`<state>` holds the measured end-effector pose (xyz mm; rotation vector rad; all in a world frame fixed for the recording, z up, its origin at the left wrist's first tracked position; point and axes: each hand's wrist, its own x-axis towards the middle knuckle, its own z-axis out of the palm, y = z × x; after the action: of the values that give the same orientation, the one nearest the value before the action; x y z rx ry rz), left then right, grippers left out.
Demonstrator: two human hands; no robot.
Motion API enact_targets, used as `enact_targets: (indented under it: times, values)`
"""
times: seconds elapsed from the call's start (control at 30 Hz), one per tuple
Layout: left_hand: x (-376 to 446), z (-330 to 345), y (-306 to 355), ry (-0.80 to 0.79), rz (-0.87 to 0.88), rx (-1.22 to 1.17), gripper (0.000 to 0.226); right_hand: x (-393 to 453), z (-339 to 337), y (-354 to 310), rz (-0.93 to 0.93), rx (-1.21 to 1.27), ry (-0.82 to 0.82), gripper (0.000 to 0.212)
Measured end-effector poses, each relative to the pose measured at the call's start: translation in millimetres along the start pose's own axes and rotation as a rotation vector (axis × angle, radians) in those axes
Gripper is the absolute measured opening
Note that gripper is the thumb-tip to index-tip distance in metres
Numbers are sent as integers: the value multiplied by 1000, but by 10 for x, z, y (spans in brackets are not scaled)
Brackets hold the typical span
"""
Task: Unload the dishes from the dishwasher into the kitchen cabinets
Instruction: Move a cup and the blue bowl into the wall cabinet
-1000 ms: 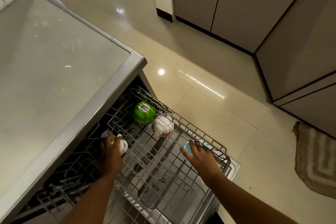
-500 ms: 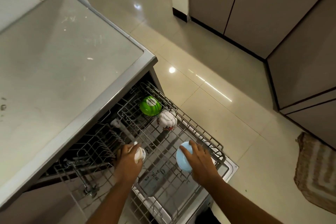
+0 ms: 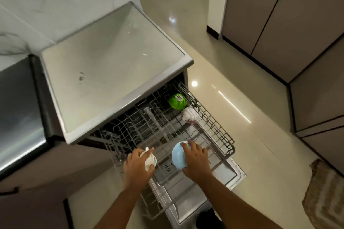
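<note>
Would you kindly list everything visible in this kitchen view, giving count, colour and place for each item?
Light blue round bowl: one, light blue, over the rack's front, held by the right hand.
White patterned cup: one, white with brownish marks, over the rack's front left, held by the left hand.
Green upturned bowl: one, green, rack's far end.
White patterned upturned bowl: one, white with dark red marks, beside the green one.
Grey wire dishwasher rack: one, grey, pulled out over the open door.
Pale countertop: one, off-white, above the dishwasher.
Brown cabinet doors: several, brown, opposite side.
Striped woven rug: one, beige, floor at right.
Left hand: one, gripping the cup.
Right hand: one, gripping the blue bowl.
</note>
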<state>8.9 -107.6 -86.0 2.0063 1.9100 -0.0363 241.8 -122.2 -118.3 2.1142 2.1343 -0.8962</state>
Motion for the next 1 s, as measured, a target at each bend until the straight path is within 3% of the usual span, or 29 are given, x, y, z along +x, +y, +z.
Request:
enact_targets:
  times: [0.17,0.4,0.57,0.77,1.0]
  values:
    - [-663,-322,-503,57,-49,-100,63,-395,-56,-561,-18,56,59,95]
    - [-1693,-1019,-1456,373,-49,-222,67,-1130,21,-1663,-78,81,166,101]
    - [-2430,-1663,-2166,563,-139,-228,71,-1494,62,-2738,-260,94,195,100]
    - [-3197,-2231,-2815,721,-242,-274,60,-1743,8,-3838,-488,136,233,93]
    - [-3519,-3156,-3531,925,-276,-251,60,-1799,-430,-4939,-738,130,425,88]
